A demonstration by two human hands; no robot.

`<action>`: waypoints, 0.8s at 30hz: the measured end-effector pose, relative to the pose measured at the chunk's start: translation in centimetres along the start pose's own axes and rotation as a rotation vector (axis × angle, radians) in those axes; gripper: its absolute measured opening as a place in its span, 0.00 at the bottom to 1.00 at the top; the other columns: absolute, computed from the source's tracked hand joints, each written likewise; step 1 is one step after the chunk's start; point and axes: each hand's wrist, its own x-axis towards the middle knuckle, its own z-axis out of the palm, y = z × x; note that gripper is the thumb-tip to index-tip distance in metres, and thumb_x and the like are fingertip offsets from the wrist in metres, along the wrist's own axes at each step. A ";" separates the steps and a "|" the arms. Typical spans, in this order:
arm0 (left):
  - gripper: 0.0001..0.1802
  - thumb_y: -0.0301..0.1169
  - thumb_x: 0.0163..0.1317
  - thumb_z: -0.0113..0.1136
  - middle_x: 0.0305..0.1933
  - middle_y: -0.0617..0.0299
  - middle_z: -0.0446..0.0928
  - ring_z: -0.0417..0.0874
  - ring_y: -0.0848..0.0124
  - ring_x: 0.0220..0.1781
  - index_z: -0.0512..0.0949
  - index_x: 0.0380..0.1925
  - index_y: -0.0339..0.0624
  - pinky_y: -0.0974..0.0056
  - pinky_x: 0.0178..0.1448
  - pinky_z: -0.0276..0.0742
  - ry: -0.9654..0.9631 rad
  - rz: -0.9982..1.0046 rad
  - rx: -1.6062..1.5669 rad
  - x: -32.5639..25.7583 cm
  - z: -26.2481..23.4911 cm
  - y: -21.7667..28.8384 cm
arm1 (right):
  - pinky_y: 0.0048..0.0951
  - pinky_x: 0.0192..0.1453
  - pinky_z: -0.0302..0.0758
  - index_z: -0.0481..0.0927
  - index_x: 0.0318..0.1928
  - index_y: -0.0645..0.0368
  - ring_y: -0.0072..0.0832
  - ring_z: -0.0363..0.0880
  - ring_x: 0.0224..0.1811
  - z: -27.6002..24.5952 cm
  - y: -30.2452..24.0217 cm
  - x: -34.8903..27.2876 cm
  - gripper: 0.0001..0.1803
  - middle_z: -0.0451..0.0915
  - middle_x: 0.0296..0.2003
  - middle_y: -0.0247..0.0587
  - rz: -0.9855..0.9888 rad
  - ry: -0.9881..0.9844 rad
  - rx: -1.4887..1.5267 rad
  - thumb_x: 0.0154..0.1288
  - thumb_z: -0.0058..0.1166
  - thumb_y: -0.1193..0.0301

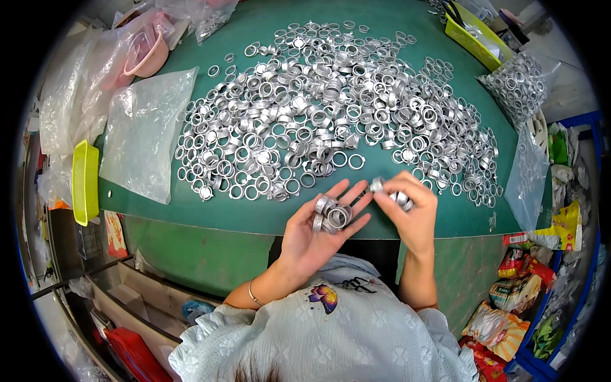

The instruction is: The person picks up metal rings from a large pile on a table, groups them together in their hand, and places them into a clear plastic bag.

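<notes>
I see the left hand [318, 229] palm-up just past the near edge of the green table top [223, 210], fingers spread and loosely cupped, cradling a small cluster of silver metal rings [332, 215] on the palm and finger bases. That is an open cradle, not a clamp. The right hand [410, 213] is closed in a narrow pinch: thumb and fingertips hold one silver ring [377, 184] right at the left fingertips, and a couple more rings [402, 200] show tucked under its curled fingers. The big heap of the same silver rings [331, 108] lies spread over the table, just beyond both hands. My read on handling: each ring is small, rigid, light, smooth-surfaced, so likely slippery and prone to roll or slide off a tilted palm; not fragile, no give under pressure. Best hold looks like a fingertip pinch across the outer rim, or a fingertip through the bore; a flat palm only works while kept level. Some rings seem to carry a small tab, too small to confirm. Around: a clear plastic bag [143, 134] lying left of the heap, a yellow plastic basket [84, 183] at the left table edge, a clear bag filled with rings [517, 86] at far right.
</notes>
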 end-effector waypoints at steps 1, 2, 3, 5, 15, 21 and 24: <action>0.24 0.35 0.64 0.38 0.69 0.49 0.49 0.54 0.53 0.68 0.59 0.60 0.40 0.49 0.69 0.51 -0.011 0.003 -0.003 0.0 0.0 -0.1 | 0.20 0.27 0.65 0.79 0.29 0.65 0.21 0.70 0.24 0.1 -0.3 -0.4 0.07 0.74 0.24 0.35 -0.055 -0.020 0.003 0.46 0.62 0.80; 0.24 0.36 0.65 0.37 0.69 0.49 0.50 0.54 0.53 0.69 0.58 0.60 0.39 0.49 0.69 0.51 -0.030 0.007 0.005 0.0 0.0 -0.1 | 0.20 0.27 0.65 0.80 0.29 0.65 0.21 0.70 0.24 0.2 -0.4 -0.8 0.08 0.74 0.24 0.35 -0.111 -0.040 0.004 0.45 0.62 0.81; 0.24 0.36 0.66 0.37 0.68 0.49 0.50 0.53 0.54 0.69 0.58 0.60 0.39 0.50 0.69 0.51 -0.049 0.012 0.014 0.0 0.0 -0.2 | 0.21 0.26 0.67 0.80 0.30 0.64 0.23 0.72 0.23 0.4 -0.4 -1.2 0.09 0.74 0.24 0.36 -0.144 -0.052 -0.016 0.44 0.63 0.81; 0.24 0.37 0.66 0.36 0.68 0.49 0.51 0.53 0.54 0.69 0.58 0.60 0.38 0.51 0.69 0.52 -0.084 0.002 0.000 0.0 0.1 -0.2 | 0.22 0.24 0.68 0.80 0.30 0.63 0.24 0.72 0.22 0.9 -0.6 -1.6 0.09 0.74 0.24 0.37 -0.148 -0.101 -0.102 0.44 0.63 0.80; 0.24 0.40 0.68 0.34 0.68 0.49 0.52 0.56 0.57 0.68 0.60 0.60 0.40 0.53 0.67 0.55 -0.127 -0.045 -0.025 0.0 0.1 -0.2 | 0.26 0.24 0.69 0.78 0.31 0.63 0.28 0.74 0.22 1.1 -1.3 -1.9 0.11 0.75 0.25 0.38 -0.114 -0.137 -0.212 0.44 0.63 0.79; 0.23 0.40 0.67 0.35 0.66 0.50 0.56 0.62 0.57 0.64 0.62 0.58 0.41 0.54 0.64 0.59 -0.051 -0.045 0.045 -0.2 0.5 -0.2 | 0.21 0.27 0.65 0.78 0.31 0.62 0.20 0.72 0.25 0.8 -1.4 -2.3 0.11 0.75 0.24 0.35 0.088 -0.086 0.029 0.43 0.63 0.82; 0.23 0.42 0.68 0.35 0.60 0.51 0.64 0.68 0.59 0.59 0.63 0.57 0.40 0.56 0.59 0.66 -0.050 -0.051 0.100 -0.3 0.3 -0.2 | 0.19 0.28 0.64 0.79 0.31 0.63 0.18 0.69 0.25 0.2 -1.6 -2.2 0.11 0.73 0.23 0.33 0.097 -0.117 0.138 0.43 0.62 0.83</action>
